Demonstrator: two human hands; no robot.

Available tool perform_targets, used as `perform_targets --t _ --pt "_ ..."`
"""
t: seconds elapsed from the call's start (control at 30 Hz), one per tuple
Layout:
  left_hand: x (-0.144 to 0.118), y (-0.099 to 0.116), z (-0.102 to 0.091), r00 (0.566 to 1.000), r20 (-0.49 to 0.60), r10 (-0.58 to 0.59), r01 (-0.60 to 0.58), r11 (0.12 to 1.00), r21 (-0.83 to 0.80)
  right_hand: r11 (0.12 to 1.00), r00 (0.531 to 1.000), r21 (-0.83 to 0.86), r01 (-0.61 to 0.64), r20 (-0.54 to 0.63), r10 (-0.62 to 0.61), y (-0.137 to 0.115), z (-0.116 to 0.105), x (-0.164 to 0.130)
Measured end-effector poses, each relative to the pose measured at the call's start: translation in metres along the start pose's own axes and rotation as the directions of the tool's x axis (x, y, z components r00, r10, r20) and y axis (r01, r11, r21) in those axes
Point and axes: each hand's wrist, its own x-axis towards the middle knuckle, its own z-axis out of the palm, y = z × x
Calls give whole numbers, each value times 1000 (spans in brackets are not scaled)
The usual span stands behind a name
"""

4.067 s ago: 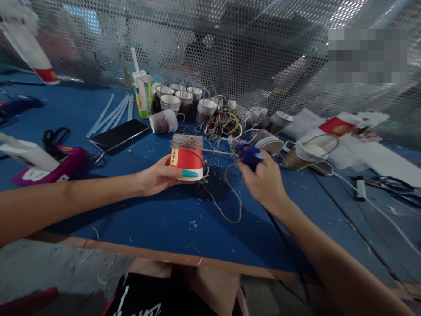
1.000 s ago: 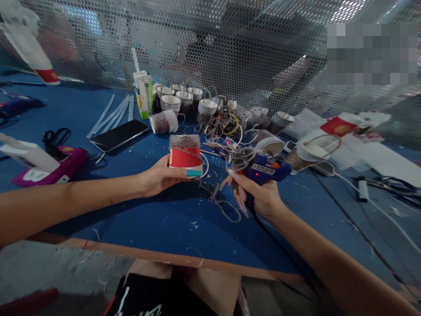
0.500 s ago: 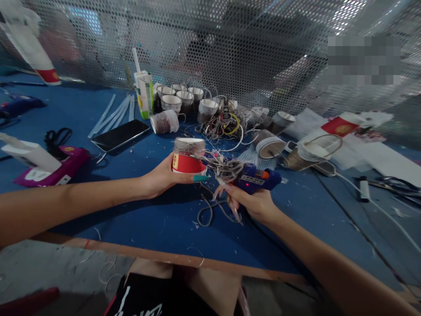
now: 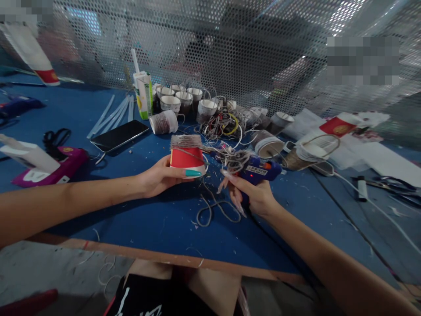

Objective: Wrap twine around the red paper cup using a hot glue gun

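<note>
Centre frame: left hand (image 4: 158,177) grips inverted red cup (image 4: 187,157), twine-wrapped top; right hand (image 4: 256,195) clasps blue glue gun (image 4: 261,171), nozzle near cup. Cup likely light, crushable; hold low by rim, gently

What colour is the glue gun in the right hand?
Blue glue gun with an orange trigger, clearest in the head view.

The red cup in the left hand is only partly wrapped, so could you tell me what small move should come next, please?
Probably bring the glue gun nozzle to the cup just below the twine band: the red wall is bare there, and loose twine trails between both.
</note>
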Motion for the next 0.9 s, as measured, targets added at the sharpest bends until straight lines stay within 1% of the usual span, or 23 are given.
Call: perform_targets --t 0.1,0.2,0.3,0.37,0.4,0.47,0.5,0.53,0.57,0.6,0.63,0.67,0.7,0.77,0.83,0.87,0.9 --pt "-1 1 1 1000 -17 -9 9 1000 -11 1000 1000 22 -1 -9 1 2 -1 2" --pt "-1 1 1 1000 5 -8 8 1000 4 1000 1000 13 -17 -23 17 2 -2 3" --pt "-1 1 0 999 34 5 -6 1000 10 999 999 -26 -38 -30 37 0 -2 4" --pt "-1 0 0 999 32 18 -19 1000 10 996 998 -73 -47 -43 44 -1 -5 7" --pt "0 0 0 1000 18 24 -24 1000 11 992 997 -114 -47 -71 39 0 -8 9" --pt "1 -2 0 999 -20 33 -33 999 10 960 981 -279 -25 -192 -30 2 -16 16" --pt "2 -3 0 999 -37 38 -38 999 8 914 959 -405 -14 -265 -103 5 -21 20" --pt "2 -3 0 998 -49 43 -43 999 6 840 926 -543 -12 -323 -195 8 -26 24" --pt "3 -4 0 997 -51 49 -49 999 3 743 890 -669 -22 -351 -290 11 -29 27" --pt "3 -5 0 997 -45 55 -55 998 -4 643 861 -765 -38 -352 -368 14 -32 30" --pt "3 -6 0 998 -35 60 -60 998 -15 554 842 -831 -48 -332 -424 17 -32 31" --pt "4 -6 0 998 -24 64 -65 997 -29 486 834 -873 -43 -300 -464 19 -31 31" --pt "4 -7 0 997 -13 70 -70 997 -43 436 828 -900 -19 -259 -498 19 -28 29" --pt "4 -7 -1 997 -3 75 -75 996 -56 365 803 -928 71 -164 -573 16 -20 21" --pt "4 -8 -3 997 1 76 -76 996 -41 311 752 -935 171 -80 -655 9 -12 11" --pt "4 -8 -4 997 8 79 -79 996 -28 296 720 -931 214 -55 -692 5 -9 6" --pt "4 -9 -5 996 17 84 -84 996 -15 301 692 -918 257 -42 -721 1 -7 1"
